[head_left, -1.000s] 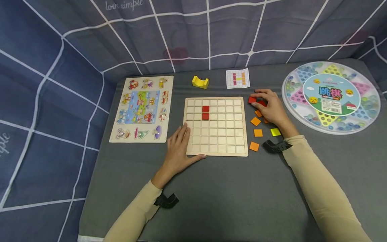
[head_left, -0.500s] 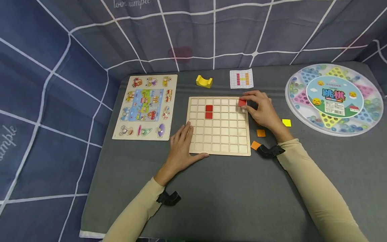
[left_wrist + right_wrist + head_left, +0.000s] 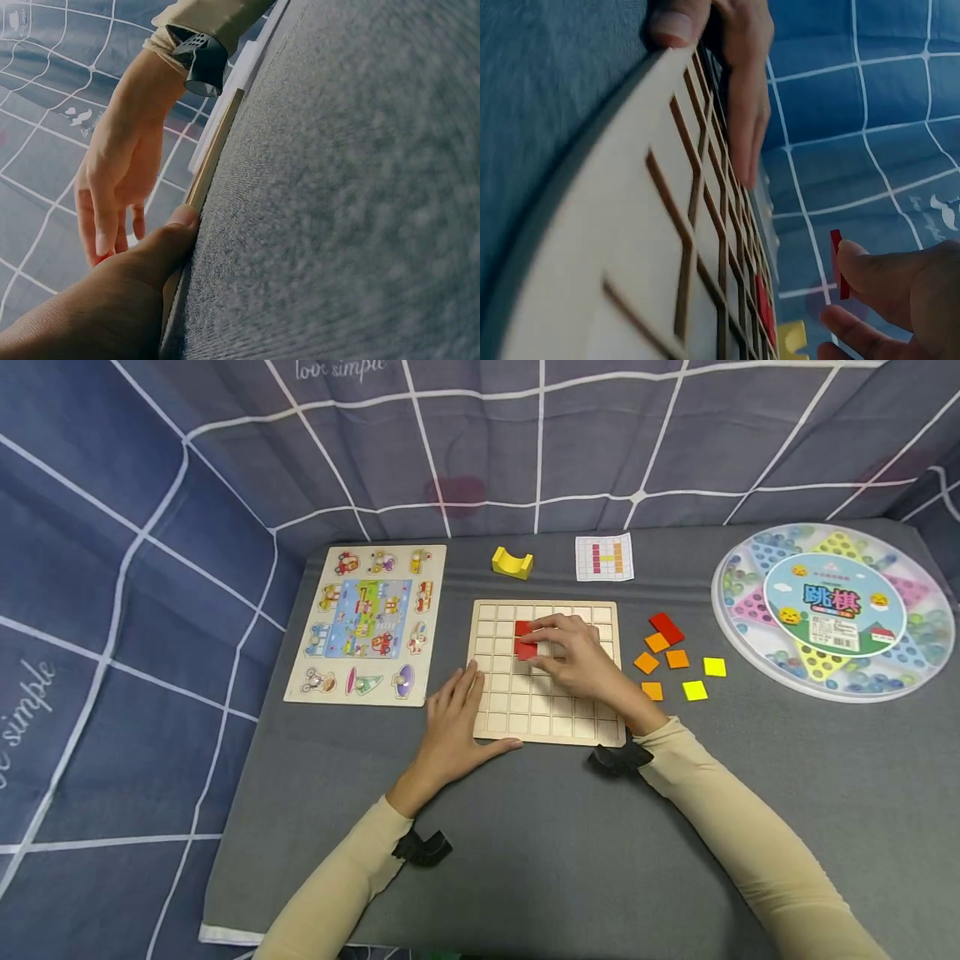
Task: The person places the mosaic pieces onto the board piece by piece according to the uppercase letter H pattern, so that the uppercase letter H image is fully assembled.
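Note:
My right hand (image 3: 573, 652) pinches a red square tile (image 3: 839, 262) between thumb and fingers. In the head view it hovers over the upper left of a wooden grid board (image 3: 540, 727). The right wrist view shows that tile raised off the board, while red tiles (image 3: 765, 306) lie in the grid beyond. My left hand (image 3: 453, 718) rests at the board's lower left corner, its fingers stretched along the left side and its thumb against the front edge. From the left wrist, the thumb (image 3: 176, 232) shows pressed to the board's edge.
Right of the board lie several orange tiles (image 3: 652, 691), yellow tiles (image 3: 694, 691) and red ones (image 3: 666, 627). A pattern card (image 3: 603, 558) and a yellow arched block (image 3: 512, 562) sit behind. A picture puzzle (image 3: 300, 685) lies left, a round Chinese checkers set (image 3: 832, 602) right.
My right hand picked a red tile from the loose ones at the right and carried it leftward over the board to the red tiles there. The left hand kept its place.

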Tool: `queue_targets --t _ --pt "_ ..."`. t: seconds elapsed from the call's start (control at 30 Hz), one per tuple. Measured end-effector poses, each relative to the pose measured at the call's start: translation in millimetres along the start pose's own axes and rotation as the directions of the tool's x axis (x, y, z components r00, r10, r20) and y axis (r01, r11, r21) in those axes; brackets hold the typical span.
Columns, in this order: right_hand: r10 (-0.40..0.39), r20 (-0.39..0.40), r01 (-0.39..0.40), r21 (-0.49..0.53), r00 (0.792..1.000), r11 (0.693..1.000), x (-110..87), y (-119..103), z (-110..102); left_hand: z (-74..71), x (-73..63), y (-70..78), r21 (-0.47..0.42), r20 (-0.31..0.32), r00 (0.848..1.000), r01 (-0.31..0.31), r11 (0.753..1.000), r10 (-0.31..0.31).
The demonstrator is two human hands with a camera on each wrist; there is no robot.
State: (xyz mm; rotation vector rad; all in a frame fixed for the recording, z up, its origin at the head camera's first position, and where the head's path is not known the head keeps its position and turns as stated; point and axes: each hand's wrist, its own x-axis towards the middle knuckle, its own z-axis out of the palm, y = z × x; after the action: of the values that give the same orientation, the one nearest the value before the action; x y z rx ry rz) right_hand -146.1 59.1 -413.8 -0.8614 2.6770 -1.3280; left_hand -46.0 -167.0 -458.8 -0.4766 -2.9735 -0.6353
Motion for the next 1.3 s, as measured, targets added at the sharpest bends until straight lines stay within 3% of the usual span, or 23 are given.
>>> queue_targets --t 0.2,0.43,0.73,1.3 --pt "0.017 0.024 -0.016 -0.02 1.0 1.0 -0.7 4.4 15.1 2.1 0.7 1.4 0.007 0.012 1.0 0.003 1.0 -0.003" --pt "-0.026 0.011 0.026 -0.04 1.0 0.999 -3.2 15.2 26.1 -0.7 0.0 1.3 -0.008 0.015 1.0 0.01 1.0 -0.01" --pt "0.005 0.039 -0.005 -0.013 0.999 1.0 -3.1 16.6 26.8 -4.0 0.8 -1.2 0.011 0.034 0.999 0.016 1.0 -0.016" --pt "-0.001 0.017 0.001 -0.04 1.0 0.999 0.7 24.2 31.3 -1.5 1.2 -0.8 -0.019 0.041 0.999 0.032 0.999 -0.031"
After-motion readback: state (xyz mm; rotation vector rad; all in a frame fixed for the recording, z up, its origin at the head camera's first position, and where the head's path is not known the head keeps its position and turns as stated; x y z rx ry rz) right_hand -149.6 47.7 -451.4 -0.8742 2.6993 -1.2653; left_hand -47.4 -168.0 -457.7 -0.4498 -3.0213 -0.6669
